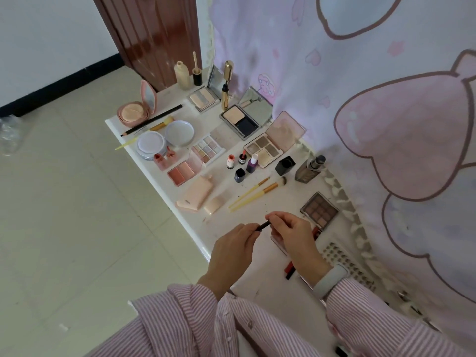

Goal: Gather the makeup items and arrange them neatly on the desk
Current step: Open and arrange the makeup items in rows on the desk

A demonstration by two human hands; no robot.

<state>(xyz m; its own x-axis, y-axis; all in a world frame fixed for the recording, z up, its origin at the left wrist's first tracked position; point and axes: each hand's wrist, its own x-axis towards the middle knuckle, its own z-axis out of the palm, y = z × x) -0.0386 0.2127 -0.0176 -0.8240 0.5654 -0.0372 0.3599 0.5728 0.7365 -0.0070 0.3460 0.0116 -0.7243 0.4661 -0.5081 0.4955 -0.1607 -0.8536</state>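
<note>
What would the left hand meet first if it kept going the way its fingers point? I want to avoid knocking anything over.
The left hand points up-right toward the right hand; both grip a slim dark makeup pencil. The right hand's fingers come first. Beyond them, probably the brown eyeshadow palette, though depth is unclear.

- There is a single view, from a wide-angle camera worn on the person's head, looking forward and steeply down.
- It faces the white desk (144, 161), which runs diagonally from the lower middle of the frame up toward the upper left.
- The desk's near end lies close beneath the camera; its far end, by the brown door (152, 37), is well away.
- Left of the desk the view takes in pale floor tiles (64, 215); right of it a pink printed curtain (360, 99) fills the frame.
- Below the desk's near end, striped sleeves (195, 323) sit closest to the lens.
- Straight edges bow toward the frame borders.
</note>
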